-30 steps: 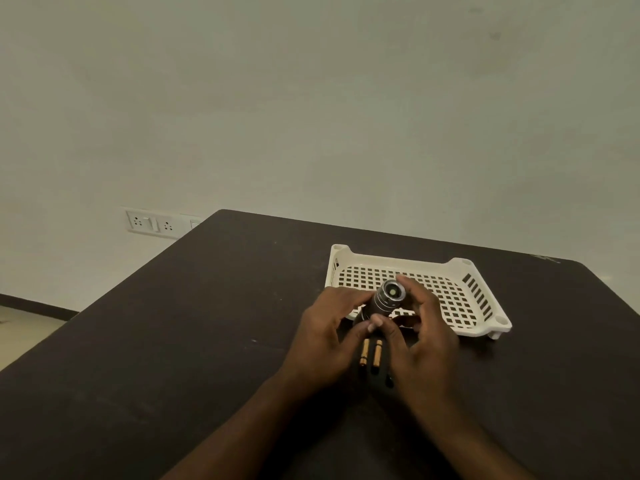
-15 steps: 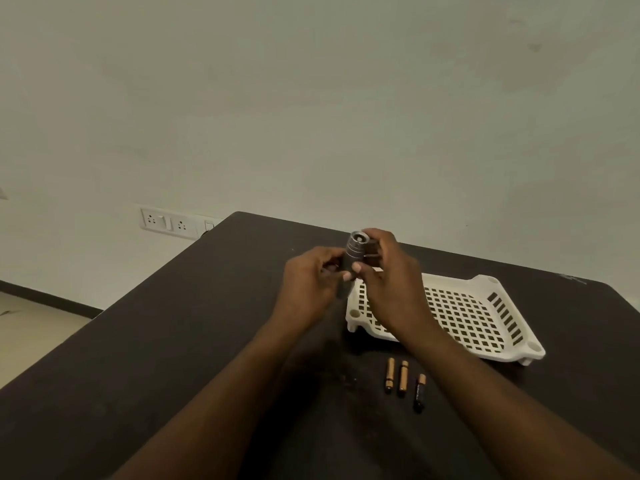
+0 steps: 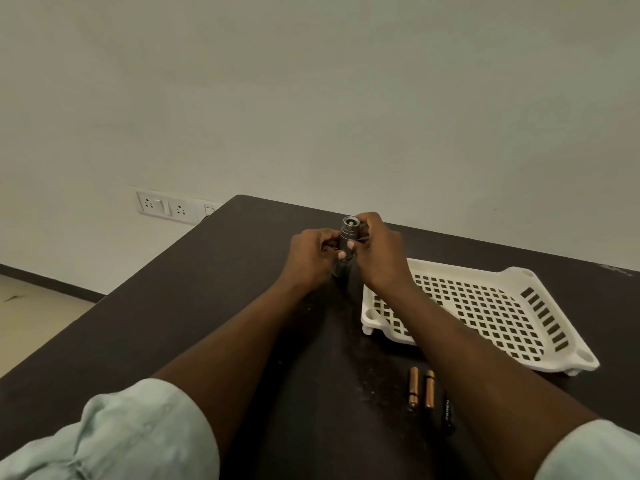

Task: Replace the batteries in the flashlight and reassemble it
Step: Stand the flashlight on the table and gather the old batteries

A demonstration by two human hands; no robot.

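A small grey metal flashlight [image 3: 349,231] is held upright above the dark table [image 3: 194,306], lens end up. My left hand [image 3: 311,259] grips its lower body. My right hand [image 3: 375,252] curls round its upper part just under the head. The lower end of the flashlight is hidden between my hands. Three slim batteries lie side by side on the table near me: two copper-coloured ones [image 3: 413,386] [image 3: 429,389] and a black one [image 3: 447,412] partly behind my right forearm.
A white perforated plastic tray [image 3: 519,327] stands on the table to the right of my hands, under my right wrist. A wall socket panel [image 3: 162,206] sits on the wall at the left. The table's left edge runs diagonally towards me.
Both hands have lifted the flashlight off the table by the tray and raised it further away from me. The batteries, earlier under my hands, now lie uncovered.
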